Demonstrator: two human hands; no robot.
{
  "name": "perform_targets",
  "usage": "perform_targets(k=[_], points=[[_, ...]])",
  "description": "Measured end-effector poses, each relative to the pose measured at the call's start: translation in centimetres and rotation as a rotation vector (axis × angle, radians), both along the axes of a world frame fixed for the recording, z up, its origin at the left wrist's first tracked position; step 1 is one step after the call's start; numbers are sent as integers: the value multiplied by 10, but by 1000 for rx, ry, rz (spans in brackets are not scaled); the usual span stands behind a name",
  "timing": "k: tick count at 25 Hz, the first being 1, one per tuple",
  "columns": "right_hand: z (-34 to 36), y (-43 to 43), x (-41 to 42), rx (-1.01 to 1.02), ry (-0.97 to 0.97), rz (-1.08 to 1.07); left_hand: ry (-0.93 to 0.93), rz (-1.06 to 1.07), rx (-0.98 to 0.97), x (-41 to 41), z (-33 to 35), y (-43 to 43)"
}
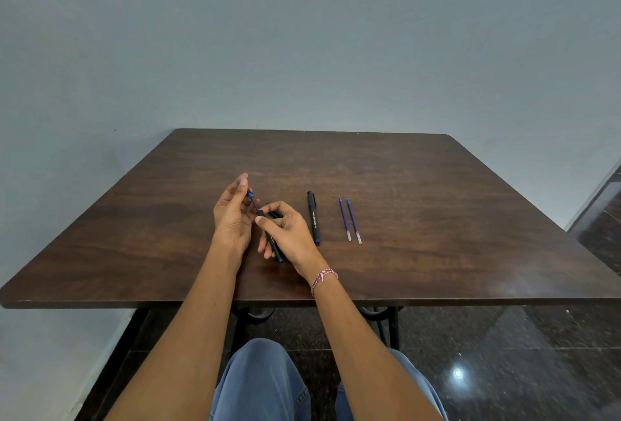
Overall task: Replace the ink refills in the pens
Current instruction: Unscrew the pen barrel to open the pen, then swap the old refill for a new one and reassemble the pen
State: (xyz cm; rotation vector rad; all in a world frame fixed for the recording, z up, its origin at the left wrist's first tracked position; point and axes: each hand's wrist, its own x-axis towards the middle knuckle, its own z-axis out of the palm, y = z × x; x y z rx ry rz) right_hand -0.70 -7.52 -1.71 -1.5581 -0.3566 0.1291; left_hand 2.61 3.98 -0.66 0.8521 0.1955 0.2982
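Near the table (437, 202) centre, we hold the pen (274, 245) between both hands: the right hand (289, 235) grips the barrel, presumably to stop it turning, while the left hand (235, 215) pinches the blue tip (250, 194), apparently to draw it out along the axis. The second pen (313, 219), capped, and two refills (348, 220) lie flat to the right, well apart from the work yet probably within reach. Our fingers hide the joint; we cannot tell whether the tip is a refill end or a threaded section.
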Motion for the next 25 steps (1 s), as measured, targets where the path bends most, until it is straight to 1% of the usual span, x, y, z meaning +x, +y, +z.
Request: perform_targets(k=[4, 8, 10, 12, 14, 17, 19, 22, 25], points=[[-1, 0, 0, -25, -20, -3, 8, 55, -65, 2, -1, 1], [0, 0, -1, -13, -8, -5, -17, 222, -127, 5, -4, 6], [2, 0, -1, 5, -2, -7, -24, 280, -73, 7, -6, 6], [2, 0, -2, 54, -2, -13, -38, 327, 91, 10, -9, 1], [2, 0, -2, 107, -9, -31, -10, 386, 322, 12, -10, -5], [2, -1, -2, 159, -30, -81, 139, 490, 587, 13, -12, -8], [1, -3, -1, 177, -59, -126, 214, 509, 748, 14, -13, -7], [1, -4, 0, 194, -97, -169, 290, 477, 925, 14, -12, -9], [1, -4, 0, 214, -113, -188, 343, 430, 1027, 12, -10, -11]])
